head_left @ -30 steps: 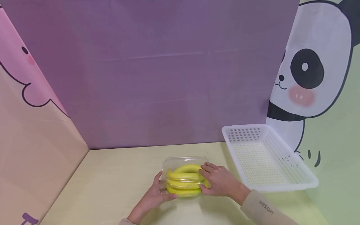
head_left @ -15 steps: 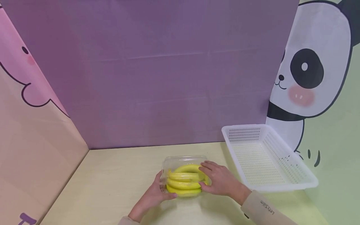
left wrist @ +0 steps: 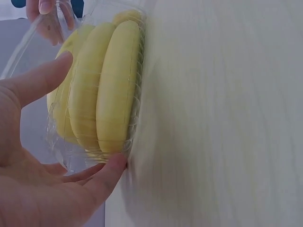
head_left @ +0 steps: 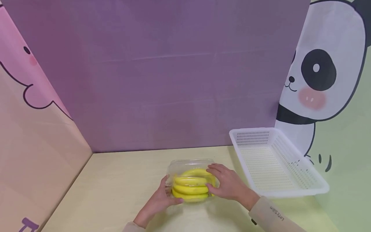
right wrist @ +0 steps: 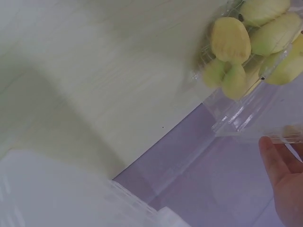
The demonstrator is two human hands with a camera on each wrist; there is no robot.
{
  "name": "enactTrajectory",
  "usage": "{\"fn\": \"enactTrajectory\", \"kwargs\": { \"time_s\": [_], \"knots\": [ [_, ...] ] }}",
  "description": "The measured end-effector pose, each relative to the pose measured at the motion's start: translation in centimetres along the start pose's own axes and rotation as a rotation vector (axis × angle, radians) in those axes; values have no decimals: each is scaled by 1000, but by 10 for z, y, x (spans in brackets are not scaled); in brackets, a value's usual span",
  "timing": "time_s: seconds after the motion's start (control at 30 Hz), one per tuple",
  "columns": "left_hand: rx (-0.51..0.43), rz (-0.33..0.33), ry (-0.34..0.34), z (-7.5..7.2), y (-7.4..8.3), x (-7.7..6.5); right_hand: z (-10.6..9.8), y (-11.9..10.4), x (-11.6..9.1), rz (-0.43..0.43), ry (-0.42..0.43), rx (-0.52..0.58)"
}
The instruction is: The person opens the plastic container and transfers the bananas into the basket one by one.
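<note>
A clear plastic clamshell box [head_left: 189, 163] stands on the table with several yellow bananas [head_left: 190, 189] inside. My left hand [head_left: 160, 200] grips its left side; the left wrist view shows the thumb across the front and the fingers under the near corner. On the right, my right hand [head_left: 227, 183] holds the lid's edge, fingers on top and thumb toward the front. In the right wrist view the lid rim [right wrist: 284, 135] stands away from the banana-filled base, so the lid looks tilted. The far side of the box is hidden.
To the right, a white perforated plastic basket [head_left: 269, 164] stands close to my right forearm. A purple panel [head_left: 174, 80] closes off the table's [head_left: 116, 180] back. Printed side walls, with a panda [head_left: 318, 71] on the right, flank it.
My right fingers shift slightly on the lid and its glare moves over the bananas. My left hand keeps its hold. The whole view shifts a little.
</note>
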State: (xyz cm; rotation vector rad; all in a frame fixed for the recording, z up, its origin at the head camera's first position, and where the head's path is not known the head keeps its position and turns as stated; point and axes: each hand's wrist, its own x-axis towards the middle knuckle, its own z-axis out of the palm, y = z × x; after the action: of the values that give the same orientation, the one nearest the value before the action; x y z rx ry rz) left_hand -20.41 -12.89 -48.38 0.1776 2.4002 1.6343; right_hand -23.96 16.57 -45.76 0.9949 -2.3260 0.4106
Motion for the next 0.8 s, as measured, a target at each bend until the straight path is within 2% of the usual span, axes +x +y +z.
{"fn": "enactTrajectory", "kwargs": {
  "time_s": [0.17,0.5,0.8],
  "knots": [
    [-3,-4,-4,0,1,0,-1,-2,1,37,8,13],
    [6,-8,-4,1,1,0,1,-1,4,138,55,115],
    [38,7,3,2,-1,2,-1,-4,9,252,94,252]
  ]
}}
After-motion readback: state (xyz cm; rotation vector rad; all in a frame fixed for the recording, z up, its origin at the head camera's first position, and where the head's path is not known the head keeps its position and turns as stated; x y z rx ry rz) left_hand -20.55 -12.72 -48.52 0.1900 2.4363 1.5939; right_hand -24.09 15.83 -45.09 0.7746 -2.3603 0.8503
